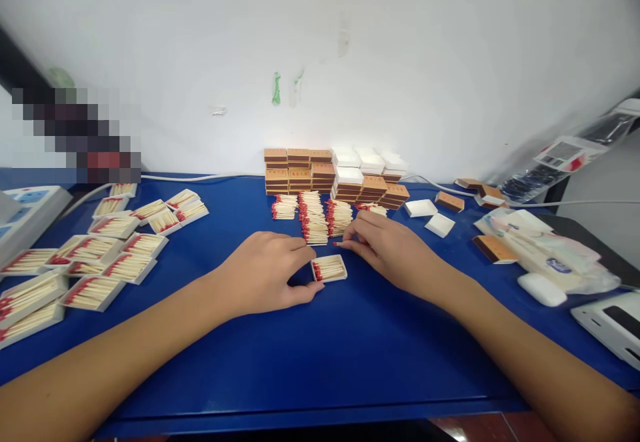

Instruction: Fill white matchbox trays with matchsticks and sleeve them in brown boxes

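A small white matchbox tray (341,275) partly filled with red-tipped matches lies on the blue table in front of me. The thumb and fingers of my left hand (267,272) grip its left end. To the right of the tray, just above the tabletop, my right hand (387,249) pinches a match (337,244), whose red head sticks out to the left. Beyond both hands lie loose piles of matches, among them a long middle pile (313,219) and a shorter one (339,217) beside the right fingers. Another pile (284,207) sits farther left; the right hand partly covers the rightmost one.
Brown matchboxes (299,172) are stacked against the wall, with white trays (370,160) on top. Filled trays (95,292) spread over the left side. At right are empty trays (421,209), a tissue pack (555,255), a bottle (535,175) and a cable (575,203).
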A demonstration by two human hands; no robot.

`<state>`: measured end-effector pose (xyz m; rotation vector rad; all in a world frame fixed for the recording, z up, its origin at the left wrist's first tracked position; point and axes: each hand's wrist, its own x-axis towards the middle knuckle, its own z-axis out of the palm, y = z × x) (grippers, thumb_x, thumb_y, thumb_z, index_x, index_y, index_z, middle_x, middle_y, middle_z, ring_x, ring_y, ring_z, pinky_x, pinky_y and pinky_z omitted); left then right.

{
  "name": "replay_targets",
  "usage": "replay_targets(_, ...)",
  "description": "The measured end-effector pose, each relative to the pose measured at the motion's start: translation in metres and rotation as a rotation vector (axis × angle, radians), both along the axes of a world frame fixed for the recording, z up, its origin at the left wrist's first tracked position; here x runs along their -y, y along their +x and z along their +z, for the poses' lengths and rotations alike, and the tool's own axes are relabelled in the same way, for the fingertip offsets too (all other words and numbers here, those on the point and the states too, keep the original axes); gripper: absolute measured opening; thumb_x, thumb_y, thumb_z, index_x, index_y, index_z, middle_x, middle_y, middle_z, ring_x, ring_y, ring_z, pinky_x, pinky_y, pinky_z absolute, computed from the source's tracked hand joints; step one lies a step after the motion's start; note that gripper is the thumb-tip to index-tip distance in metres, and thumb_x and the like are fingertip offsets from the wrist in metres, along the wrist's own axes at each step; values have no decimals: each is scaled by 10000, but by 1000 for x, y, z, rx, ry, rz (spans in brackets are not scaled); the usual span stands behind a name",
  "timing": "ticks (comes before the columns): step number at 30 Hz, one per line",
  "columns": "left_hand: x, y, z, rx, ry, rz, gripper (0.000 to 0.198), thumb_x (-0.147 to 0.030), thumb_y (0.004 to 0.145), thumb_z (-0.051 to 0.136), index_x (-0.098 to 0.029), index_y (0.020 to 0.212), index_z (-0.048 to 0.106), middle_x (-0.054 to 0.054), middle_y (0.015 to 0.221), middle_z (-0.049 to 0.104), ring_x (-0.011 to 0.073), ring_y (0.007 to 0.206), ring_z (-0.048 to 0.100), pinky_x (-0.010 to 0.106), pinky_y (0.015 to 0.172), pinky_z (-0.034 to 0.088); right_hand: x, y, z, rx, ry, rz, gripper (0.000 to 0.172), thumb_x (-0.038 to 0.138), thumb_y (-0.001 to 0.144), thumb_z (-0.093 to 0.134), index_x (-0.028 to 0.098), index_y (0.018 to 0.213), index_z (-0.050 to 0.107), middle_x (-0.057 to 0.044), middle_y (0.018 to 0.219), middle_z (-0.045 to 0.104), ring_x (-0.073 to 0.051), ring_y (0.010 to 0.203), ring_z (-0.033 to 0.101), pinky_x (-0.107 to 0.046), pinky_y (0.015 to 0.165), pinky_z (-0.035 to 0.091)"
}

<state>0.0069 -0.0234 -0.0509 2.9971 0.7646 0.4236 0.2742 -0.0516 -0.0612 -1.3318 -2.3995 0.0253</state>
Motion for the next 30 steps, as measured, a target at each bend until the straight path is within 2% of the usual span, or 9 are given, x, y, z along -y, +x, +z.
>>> replay_targets(7, 2, 0, 0, -10, -6, 10, 294, -454, 967, 664, -178, 886, 727, -7, 781, 689, 168, 690, 654, 317, 648, 419, 24, -24, 13, -106, -139, 94, 75, 206, 1048, 606, 208, 978, 633, -37, 956, 655, -183, 837, 625, -308, 717, 467)
replay_targets(11, 1, 1, 0, 0, -9, 6, 272, -441, 966, 670, -182, 960, 752, -12, 793, 697, 170, 697, 660, 321, 663, 437, 14, -14, 8, -111, -87, 44, 119, 271, 1071, 573, 211, 1044, 672, -46, 933, 648, -197, 827, 622, -318, 709, 473)
replay_targets(15, 0, 0, -1, -5, -7, -1, 293, -455, 977, 654, -185, 1007, 763, -7, 801, 703, 176, 699, 662, 326, 654, 442, -1, 1, -2, 0, 21, -5, 191, 207, 1056, 541, 212, 1168, 696, -81, 979, 656, -232, 871, 634, -351, 734, 495)
replay_targets(24, 1, -1, 1, -20, -7, 5, 287, -446, 973, 661, -180, 1006, 763, 0, 811, 710, 181, 709, 668, 329, 660, 443, -5, 1, -5, 22, 20, -3, 164, 195, 1042, 557, 220, 1126, 695, -73, 970, 667, -223, 851, 637, -339, 722, 490)
replay_targets(30, 1, 0, 0, -13, 3, -8, 285, -444, 976, 657, -180, 1006, 761, 1, 805, 706, 176, 700, 663, 324, 663, 439, -9, 5, -9, 33, -1, -16, 102, 205, 1047, 563, 203, 989, 646, -63, 945, 655, -208, 808, 621, -327, 693, 464)
